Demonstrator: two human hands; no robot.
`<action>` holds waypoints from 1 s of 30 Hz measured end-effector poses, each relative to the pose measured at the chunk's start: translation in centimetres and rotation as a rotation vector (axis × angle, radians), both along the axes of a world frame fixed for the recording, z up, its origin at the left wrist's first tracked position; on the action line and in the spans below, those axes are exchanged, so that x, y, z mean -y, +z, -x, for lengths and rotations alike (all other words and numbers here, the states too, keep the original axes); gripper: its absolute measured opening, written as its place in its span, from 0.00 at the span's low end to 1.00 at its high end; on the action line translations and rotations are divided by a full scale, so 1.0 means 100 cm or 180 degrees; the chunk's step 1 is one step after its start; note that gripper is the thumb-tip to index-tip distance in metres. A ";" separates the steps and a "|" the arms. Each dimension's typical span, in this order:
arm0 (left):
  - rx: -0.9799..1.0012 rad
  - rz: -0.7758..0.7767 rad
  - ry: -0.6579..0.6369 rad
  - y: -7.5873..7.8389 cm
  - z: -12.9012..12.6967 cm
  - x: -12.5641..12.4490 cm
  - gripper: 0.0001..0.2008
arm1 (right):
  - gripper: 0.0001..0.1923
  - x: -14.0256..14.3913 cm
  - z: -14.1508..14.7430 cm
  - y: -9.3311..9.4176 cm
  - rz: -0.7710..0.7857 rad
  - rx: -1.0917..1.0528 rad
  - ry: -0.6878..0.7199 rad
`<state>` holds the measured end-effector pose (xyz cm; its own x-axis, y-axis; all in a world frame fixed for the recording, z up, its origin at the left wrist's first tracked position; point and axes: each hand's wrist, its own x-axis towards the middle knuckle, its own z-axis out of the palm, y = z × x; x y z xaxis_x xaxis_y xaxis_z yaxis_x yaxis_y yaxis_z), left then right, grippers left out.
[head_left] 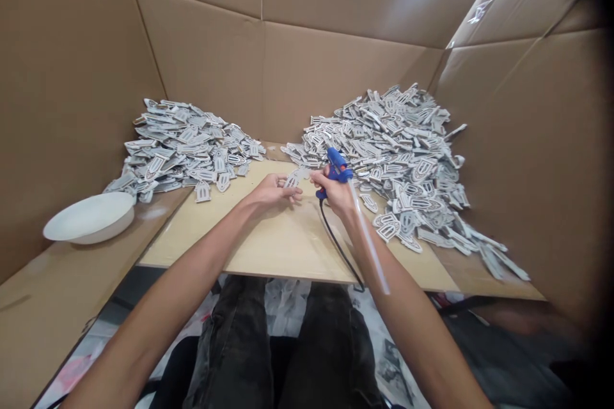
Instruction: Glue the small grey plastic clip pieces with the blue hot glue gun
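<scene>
Cardboard-walled surface (pixel 268 249): left hand (pixel 273 192) pinches a grey cutout (pixel 293 179), right hand (pixel 336 195) clamped on the blue glue gun (pixel 337 166), gluing apparently underway, needing steady nozzle placement.

Surface: a pale wooden board (pixel 268 246) lies across a cardboard floor (pixel 43 307), walled in by cardboard.
Left pile: grey cut-out pieces (pixel 185 150) heaped at the back left, spilling onto the board's edge.
Right pile: a larger heap of the same pieces (pixel 403 153) running down the right side.
Bowl: a white bowl (pixel 90 218) sits on the cardboard, just beside the left pile.
Cord: a black cord (pixel 338 249) trails over the board's near edge.
</scene>
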<state>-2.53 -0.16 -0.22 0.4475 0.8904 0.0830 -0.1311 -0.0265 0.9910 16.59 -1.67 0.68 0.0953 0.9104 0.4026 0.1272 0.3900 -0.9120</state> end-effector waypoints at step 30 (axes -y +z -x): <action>-0.0120 -0.0537 -0.0285 -0.004 -0.001 -0.007 0.15 | 0.12 0.021 0.015 -0.002 -0.0717 0.1402 -0.0578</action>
<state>-2.45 0.56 -0.58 0.5300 0.8217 0.2094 -0.1032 -0.1826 0.9778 15.06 -3.78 0.44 0.0211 0.7812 0.6239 0.5634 0.5062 -0.6529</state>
